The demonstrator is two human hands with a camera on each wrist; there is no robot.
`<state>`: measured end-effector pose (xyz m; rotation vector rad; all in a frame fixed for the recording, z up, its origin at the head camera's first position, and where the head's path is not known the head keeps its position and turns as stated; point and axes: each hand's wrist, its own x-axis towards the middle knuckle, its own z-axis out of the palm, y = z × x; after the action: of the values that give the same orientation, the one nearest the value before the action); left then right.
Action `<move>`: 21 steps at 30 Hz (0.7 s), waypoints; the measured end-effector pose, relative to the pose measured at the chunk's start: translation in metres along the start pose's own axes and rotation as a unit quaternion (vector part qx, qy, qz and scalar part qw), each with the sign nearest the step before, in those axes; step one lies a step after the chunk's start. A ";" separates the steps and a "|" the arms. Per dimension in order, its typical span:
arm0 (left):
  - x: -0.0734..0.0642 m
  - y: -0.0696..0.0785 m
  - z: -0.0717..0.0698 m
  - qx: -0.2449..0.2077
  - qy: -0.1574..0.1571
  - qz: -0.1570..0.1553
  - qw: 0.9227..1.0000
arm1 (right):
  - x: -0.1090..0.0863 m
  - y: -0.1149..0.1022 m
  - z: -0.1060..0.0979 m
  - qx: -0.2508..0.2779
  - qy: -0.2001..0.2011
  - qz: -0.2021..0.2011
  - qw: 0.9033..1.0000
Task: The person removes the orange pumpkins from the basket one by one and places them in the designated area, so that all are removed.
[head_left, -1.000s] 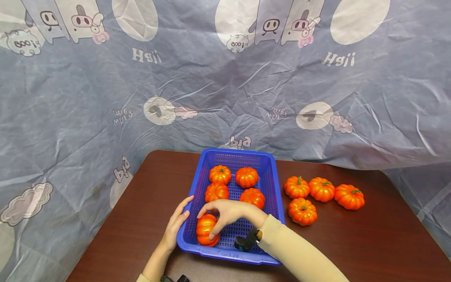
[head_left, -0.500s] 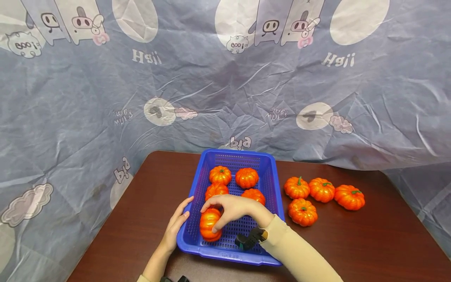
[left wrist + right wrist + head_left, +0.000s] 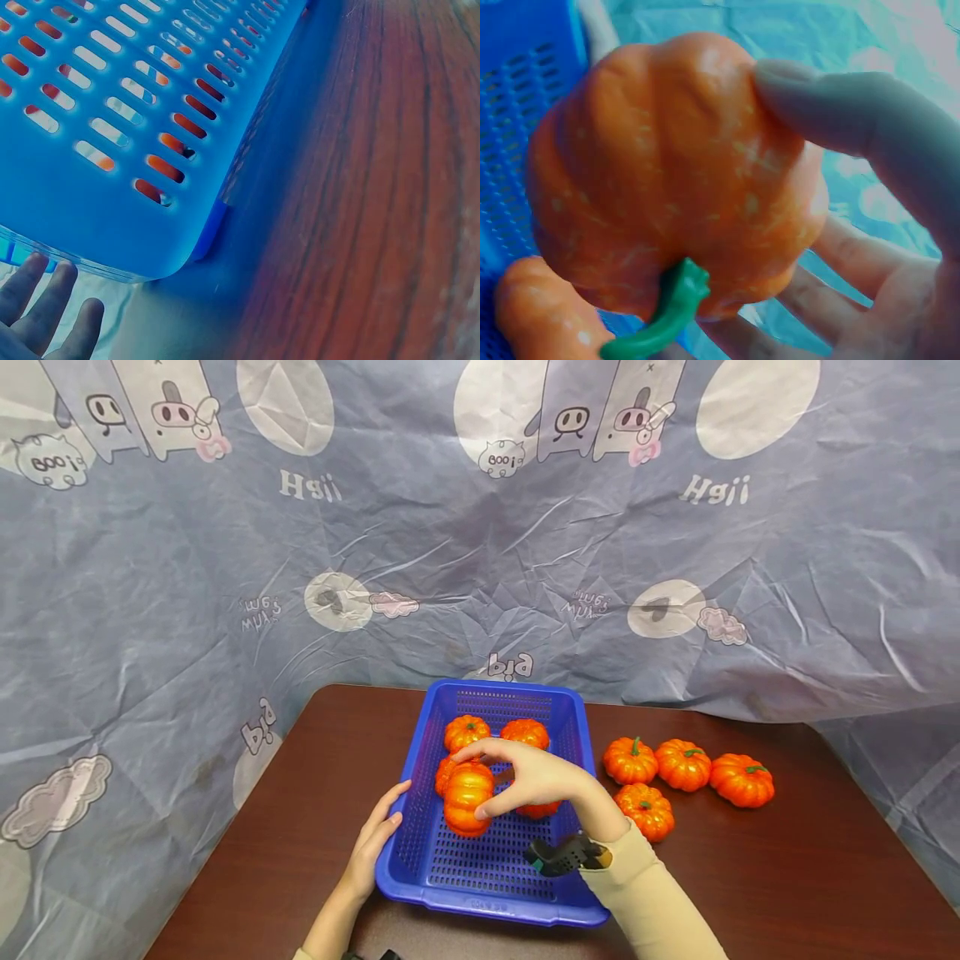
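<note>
Gripping the pumpkin (image 3: 468, 795) by its sides with the right hand (image 3: 532, 773), I judge it light, stiff, slick; the left hand (image 3: 372, 839), fingers straight, touches the basket (image 3: 495, 907).

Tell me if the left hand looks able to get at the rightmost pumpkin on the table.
Probably not as things stand: the left hand is at the left side of the basket, and both basket and right forearm lie between it and the rightmost pumpkin.

orange pumpkin (image 3: 467, 802) | green stem (image 3: 673, 313) | tipped sideways | apparently above blue basket (image 3: 495, 907)
</note>
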<state>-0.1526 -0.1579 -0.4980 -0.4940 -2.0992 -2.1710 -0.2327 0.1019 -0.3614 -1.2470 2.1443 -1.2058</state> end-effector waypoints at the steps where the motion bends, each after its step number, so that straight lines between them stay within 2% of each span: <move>1: 0.000 0.000 0.000 -0.003 0.000 0.000 1.000 | -0.004 -0.001 -0.003 0.010 0.010 -0.001 1.000; 5: 0.000 0.000 0.000 -0.009 -0.004 0.003 1.000 | -0.020 -0.002 -0.015 0.032 0.050 -0.009 0.998; 13: 0.000 -0.001 0.000 -0.001 0.005 0.005 1.000 | -0.060 0.008 -0.036 0.014 0.114 -0.013 0.993; 19: 0.000 -0.002 -0.001 -0.006 -0.001 0.008 1.000 | -0.094 0.014 -0.047 0.001 0.191 -0.032 0.981; 21: 0.000 -0.002 -0.001 -0.005 0.000 0.006 1.000 | -0.106 0.017 -0.050 -0.006 0.216 -0.027 0.976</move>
<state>-0.1536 -0.1588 -0.4998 -0.5082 -2.0803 -2.1762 -0.2188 0.2202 -0.3571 -1.1311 2.4300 -1.6126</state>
